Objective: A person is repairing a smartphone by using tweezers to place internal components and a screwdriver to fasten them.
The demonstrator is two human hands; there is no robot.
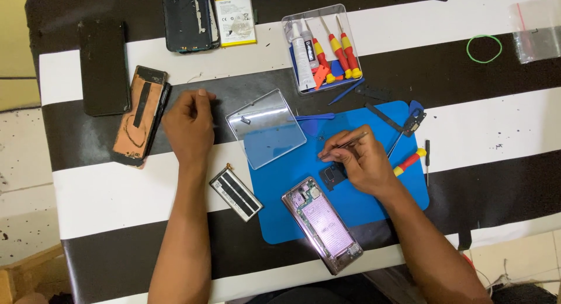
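Note:
My right hand (361, 163) pinches a pair of metal tweezers (346, 145) over the blue work mat (274, 187). Just below its fingers lies a small dark phone part (331, 176). An opened phone (321, 223) with its insides showing rests at the mat's near edge. My left hand (190, 127) lies flat on the striped table (87, 193), fingers together, holding nothing. It sits between a copper-backed screen panel (139, 116) and a clear plastic lid (266, 128). A loose phone battery (235, 193) lies near my left wrist.
A clear tray (321, 47) with red-and-yellow screwdrivers and a glue tube stands at the back. A dark phone (104, 67), a phone frame (188, 19) and another battery (235, 20) lie at the far left. A screwdriver (409, 162), blue pry tools and a green rubber band (484, 48) are to the right.

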